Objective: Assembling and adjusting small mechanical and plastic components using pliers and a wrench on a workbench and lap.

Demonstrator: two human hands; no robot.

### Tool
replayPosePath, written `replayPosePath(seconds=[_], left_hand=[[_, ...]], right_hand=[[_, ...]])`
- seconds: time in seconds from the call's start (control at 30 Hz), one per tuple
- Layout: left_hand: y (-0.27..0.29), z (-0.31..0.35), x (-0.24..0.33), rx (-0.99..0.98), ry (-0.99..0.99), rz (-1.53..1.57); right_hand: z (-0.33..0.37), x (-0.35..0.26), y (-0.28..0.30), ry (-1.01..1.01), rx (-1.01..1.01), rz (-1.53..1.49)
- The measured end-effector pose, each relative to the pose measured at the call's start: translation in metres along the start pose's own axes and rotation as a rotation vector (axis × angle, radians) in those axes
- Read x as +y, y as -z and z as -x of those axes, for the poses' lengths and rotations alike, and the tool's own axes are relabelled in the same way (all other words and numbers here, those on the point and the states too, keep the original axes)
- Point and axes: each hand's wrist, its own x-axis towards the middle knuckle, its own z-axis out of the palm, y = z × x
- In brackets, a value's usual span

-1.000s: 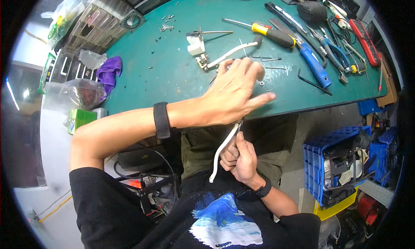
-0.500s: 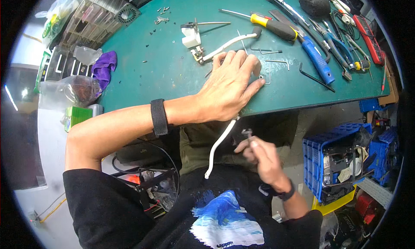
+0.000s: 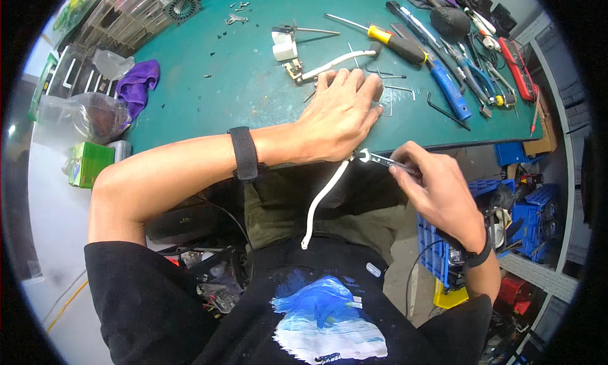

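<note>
My left hand (image 3: 342, 115) presses down at the table's near edge, fingers bent over a part mostly hidden beneath it. From under its heel a white curved rod (image 3: 318, 207) runs down past the edge toward my shirt. My right hand (image 3: 443, 188) grips a metal open-end wrench (image 3: 385, 160), its jaw at the fitting on the rod's upper end; whether it is seated on it I cannot tell. Beyond my left fingers lies a similar white curved rod (image 3: 339, 62) with a black end, joined to a brass-coloured clamp (image 3: 293, 69) and a white block (image 3: 284, 46).
On the green table (image 3: 234, 102), hex keys (image 3: 446, 112) lie to the right, near a yellow-black screwdriver (image 3: 396, 45), pliers (image 3: 472, 74) and a red meter (image 3: 518, 67). Purple cloth (image 3: 137, 89) and drawer boxes stand left. A blue crate (image 3: 434, 245) sits below right.
My right hand has risen from in front of my lap, bringing the wrench up to the rod's fitting. My left hand stays pressed on the table. The view has shifted slightly.
</note>
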Motion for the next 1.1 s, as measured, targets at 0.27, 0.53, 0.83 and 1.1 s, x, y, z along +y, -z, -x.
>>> replayPosePath(seconds=[0.27, 0.53, 0.83, 1.1], left_hand=[[0.000, 0.002, 0.000, 0.024, -0.001, 0.020], [-0.001, 0.004, -0.001, 0.037, 0.016, 0.011], [-0.002, 0.004, 0.000, -0.001, 0.024, -0.050], [-0.001, 0.004, -0.001, 0.007, 0.023, -0.045]], right_hand=[[0.026, 0.009, -0.030, -0.434, -0.145, -0.615], [0.010, -0.020, 0.010, -0.184, -0.005, -0.298], [-0.025, -0.029, 0.016, -0.254, -0.071, -0.383], [-0.050, -0.017, 0.021, -0.494, -0.191, -0.667]])
